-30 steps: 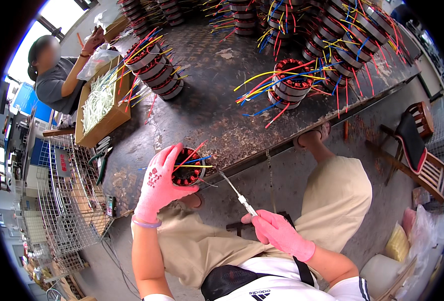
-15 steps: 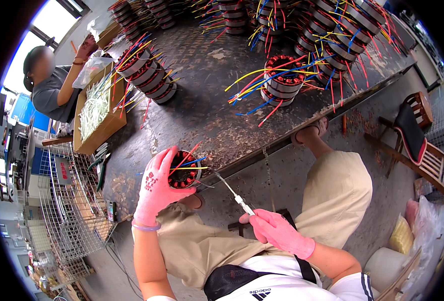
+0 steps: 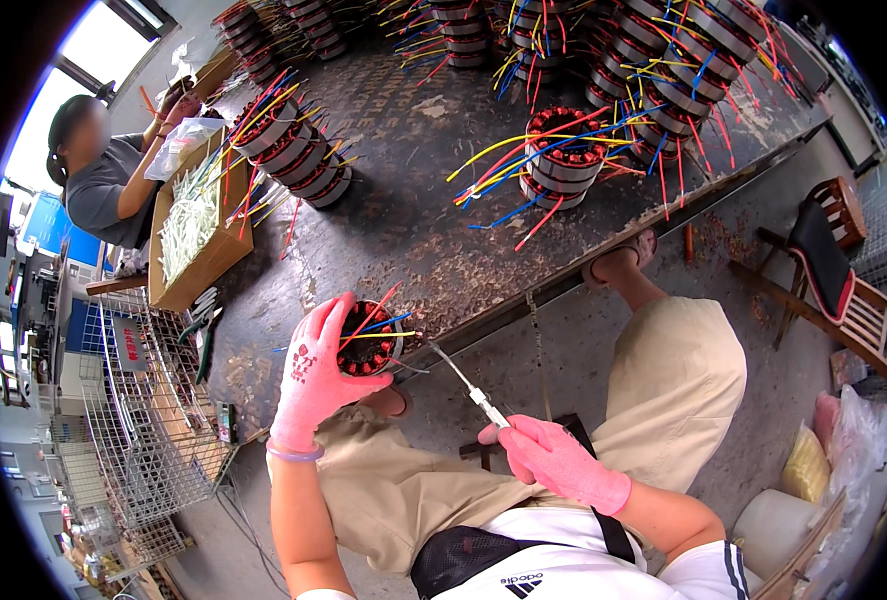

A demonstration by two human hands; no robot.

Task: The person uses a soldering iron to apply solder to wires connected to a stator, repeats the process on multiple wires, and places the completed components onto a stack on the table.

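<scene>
My left hand (image 3: 313, 375), in a pink and white glove, grips a motor stator (image 3: 371, 355) at the near table edge. Red windings line the stator's bore, and red, blue and yellow leads stick out over its top. A thin pale cord (image 3: 413, 368) trails off its right side. In my pink-gloved right hand (image 3: 563, 465) is a slim tool (image 3: 478, 397) with a white handle and a narrow shaft. Its tip points up and left, just right of the stator; whether it touches the cord is too small to tell.
Stacks of stators (image 3: 298, 150) with loose coloured leads stand on the dark worn table (image 3: 403, 230). At left, a person (image 3: 108, 180) works beside a cardboard box (image 3: 201, 262) of white sleeves. Wire baskets (image 3: 138, 430) stand near left, a wooden chair (image 3: 833, 270) at right.
Both my hands, the stator and the tool stay almost where they were. The other person's hands have come together above the box.
</scene>
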